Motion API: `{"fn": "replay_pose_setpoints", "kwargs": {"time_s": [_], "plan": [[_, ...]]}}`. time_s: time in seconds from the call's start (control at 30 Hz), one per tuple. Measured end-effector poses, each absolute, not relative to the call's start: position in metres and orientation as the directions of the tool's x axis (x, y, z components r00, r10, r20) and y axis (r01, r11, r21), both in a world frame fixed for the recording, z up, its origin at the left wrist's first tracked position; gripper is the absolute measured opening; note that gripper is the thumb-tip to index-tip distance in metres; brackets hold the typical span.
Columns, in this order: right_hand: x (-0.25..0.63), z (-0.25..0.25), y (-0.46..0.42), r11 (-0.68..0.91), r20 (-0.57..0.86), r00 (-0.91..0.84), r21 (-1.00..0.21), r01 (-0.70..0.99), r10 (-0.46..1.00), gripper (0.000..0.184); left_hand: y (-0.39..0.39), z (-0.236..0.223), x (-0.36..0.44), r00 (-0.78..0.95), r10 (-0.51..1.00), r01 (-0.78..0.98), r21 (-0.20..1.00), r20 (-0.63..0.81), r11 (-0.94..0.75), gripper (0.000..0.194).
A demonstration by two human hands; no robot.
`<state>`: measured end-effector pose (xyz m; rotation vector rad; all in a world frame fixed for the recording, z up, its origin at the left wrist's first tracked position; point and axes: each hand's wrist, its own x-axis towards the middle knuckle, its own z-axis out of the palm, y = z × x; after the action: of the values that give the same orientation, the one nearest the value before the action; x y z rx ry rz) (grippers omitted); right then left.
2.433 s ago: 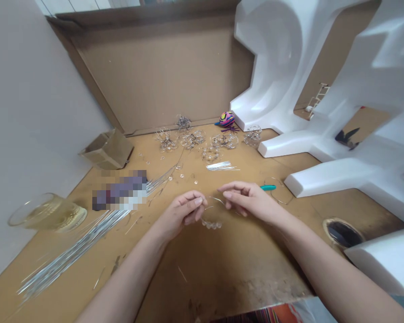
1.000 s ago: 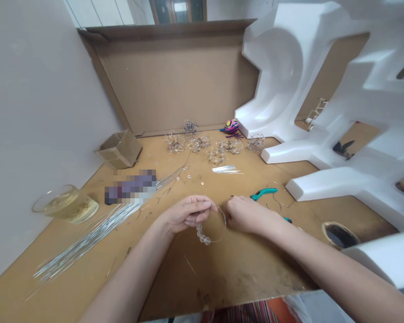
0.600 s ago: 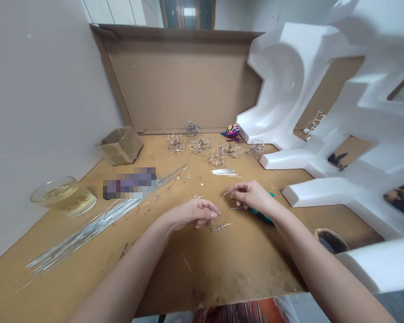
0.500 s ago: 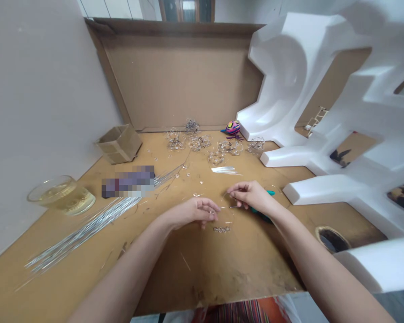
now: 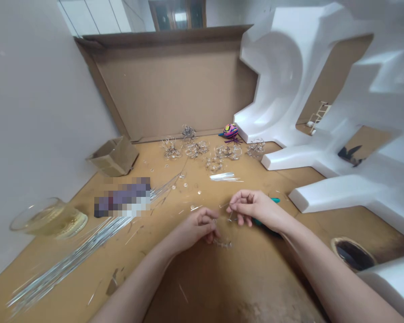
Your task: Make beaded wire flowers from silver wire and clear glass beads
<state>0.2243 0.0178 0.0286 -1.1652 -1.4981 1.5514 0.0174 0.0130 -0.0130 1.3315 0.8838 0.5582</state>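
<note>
Beaded wire [image 5: 224, 243], one: a short row of clear, glassy beads, blurred, suspended over the counter [image 5: 202, 287] just below the left hand's fingertips.
Left hand [image 5: 204, 226]: forearm slanting in from the near edge, fingers curled; grip narrow, thumb and fingers closed on the beaded wire.
Right hand [image 5: 251, 208]: slightly higher and farther out, wrist bent, lower fingers loosely folded; grip a fine pinch, thumb against forefinger, on a thin wire strand [image 5: 230, 214]; whether it joins the beads, I cannot tell.
Pliers [image 5: 275, 200], teal-handled: partly hidden beneath the right hand.
</note>
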Motion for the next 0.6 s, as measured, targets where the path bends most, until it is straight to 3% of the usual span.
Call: {"fn": "replay_pose_setpoints", "kwargs": {"time_s": [0.2,0.4,0.6], "plan": [[0.228,0.022,0.023,-0.151,-0.139,-0.314,-0.988,-0.013,0.939,0.028,0.016,-0.019,0.018,0.487,0.845,0.079,0.975,-0.221,0.21,0.038],[0.233,0.019,0.028,-0.162,-0.138,-0.281,-0.985,-0.063,0.95,0.031,0.024,-0.02,0.014,0.421,0.879,0.192,0.969,-0.226,0.157,0.051],[0.231,0.012,0.03,-0.188,-0.179,-0.255,-0.982,-0.012,0.95,0.033,0.019,-0.011,0.013,0.387,0.902,0.335,0.941,-0.191,0.055,0.048]]}}
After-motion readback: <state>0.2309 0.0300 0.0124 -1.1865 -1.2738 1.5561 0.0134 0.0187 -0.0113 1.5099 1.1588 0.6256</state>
